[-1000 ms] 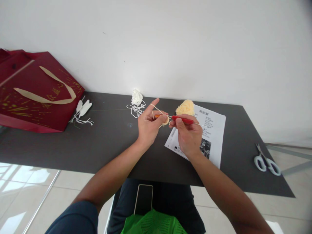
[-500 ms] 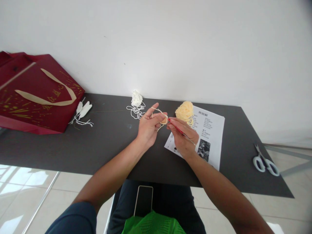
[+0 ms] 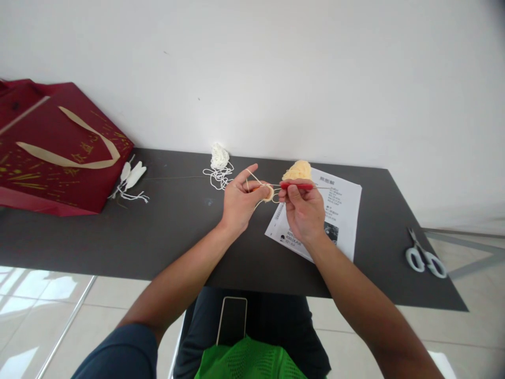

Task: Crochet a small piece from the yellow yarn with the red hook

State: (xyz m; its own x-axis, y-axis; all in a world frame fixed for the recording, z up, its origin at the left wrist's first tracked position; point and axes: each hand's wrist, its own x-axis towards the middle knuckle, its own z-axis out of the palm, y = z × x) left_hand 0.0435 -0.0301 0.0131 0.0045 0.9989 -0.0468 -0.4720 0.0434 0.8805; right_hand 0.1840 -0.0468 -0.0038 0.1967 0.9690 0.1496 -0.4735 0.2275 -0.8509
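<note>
My left hand (image 3: 241, 202) pinches a small round crocheted piece (image 3: 269, 193) of pale yellow yarn, with the strand looped over its raised forefinger. My right hand (image 3: 303, 210) grips a red-handled crochet hook (image 3: 296, 186) held level, its metal tip at the crocheted piece. Both hands hover over the dark table (image 3: 173, 231). A ball of pale yellow yarn (image 3: 298, 171) lies just behind my right hand, on the far corner of a printed sheet (image 3: 339, 221).
A tangle of white yarn (image 3: 219, 160) lies at the table's back edge. A dark red gift bag (image 3: 59, 150) and white tassels (image 3: 132, 179) are at the left. Scissors (image 3: 424, 258) rest at the right. A phone (image 3: 232, 321) lies on my lap.
My right hand has swung the hook from pointing down-right back to level and pulled it slightly right. The left hand has stayed in place.
</note>
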